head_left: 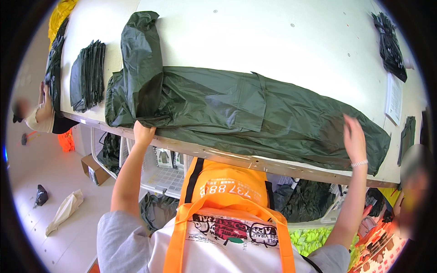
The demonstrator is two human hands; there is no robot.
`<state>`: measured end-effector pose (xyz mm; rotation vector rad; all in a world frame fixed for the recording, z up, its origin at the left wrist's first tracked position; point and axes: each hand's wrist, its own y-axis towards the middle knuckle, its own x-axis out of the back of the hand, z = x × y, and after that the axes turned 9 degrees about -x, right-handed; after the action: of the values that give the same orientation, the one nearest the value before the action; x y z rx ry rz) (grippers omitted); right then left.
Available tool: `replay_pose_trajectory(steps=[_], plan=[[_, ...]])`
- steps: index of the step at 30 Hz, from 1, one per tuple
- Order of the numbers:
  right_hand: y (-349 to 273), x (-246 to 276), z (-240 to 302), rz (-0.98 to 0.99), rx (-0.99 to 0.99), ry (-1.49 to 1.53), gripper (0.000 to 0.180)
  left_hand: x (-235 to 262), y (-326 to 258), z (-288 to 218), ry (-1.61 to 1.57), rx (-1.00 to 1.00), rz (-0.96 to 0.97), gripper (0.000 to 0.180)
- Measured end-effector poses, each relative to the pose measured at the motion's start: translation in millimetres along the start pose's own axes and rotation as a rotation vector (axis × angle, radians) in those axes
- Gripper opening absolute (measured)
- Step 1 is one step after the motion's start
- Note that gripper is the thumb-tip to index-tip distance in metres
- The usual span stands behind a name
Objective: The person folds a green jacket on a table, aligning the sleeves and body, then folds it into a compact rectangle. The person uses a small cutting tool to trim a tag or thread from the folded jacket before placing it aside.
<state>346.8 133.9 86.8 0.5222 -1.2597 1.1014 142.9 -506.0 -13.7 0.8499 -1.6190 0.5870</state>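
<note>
Dark-green, thin waterproof fabric: a raincoat-type garment (236, 109) lies spread lengthwise along the near edge of the white worktable (282, 41), w/ one end bunched and folded back up toward the far side. Looks light, limp and slick, so it will prob slide on the tabletop and trap air; best taken at hems or corners, not mid-panel.

Left hand (143, 133) is at the table edge, fingers closed on the garment's near-left corner, pinching fabric. Right hand (354, 136) is open, fingers spread, over the right end of the garment; can't tell if it presses down or is just above, as it is motion-blurred. Hands are well apart, one at each end.

Further out: a stack of folded dark garments (88, 75) near the table's left end, another dark bundle (389, 45) at the far right, a white paper sheet (393, 98) beside it. Orange apron (223, 191) on the person's front hides what's under the table's middle. Bins below are partly cut off; contents hard to make out. Other people at left and right edges are blurred.
</note>
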Motion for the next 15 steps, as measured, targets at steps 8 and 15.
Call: replay_pose_trajectory(steps=[8,15], plan=[[86,-121,295,0.078,0.348,0.102,0.029,0,12,-7,0.022,0.074,0.005,0.02],[92,-113,210,0.118,-0.022,-0.232,0.049,-6,4,-6,-0.017,0.246,0.085,0.037]])
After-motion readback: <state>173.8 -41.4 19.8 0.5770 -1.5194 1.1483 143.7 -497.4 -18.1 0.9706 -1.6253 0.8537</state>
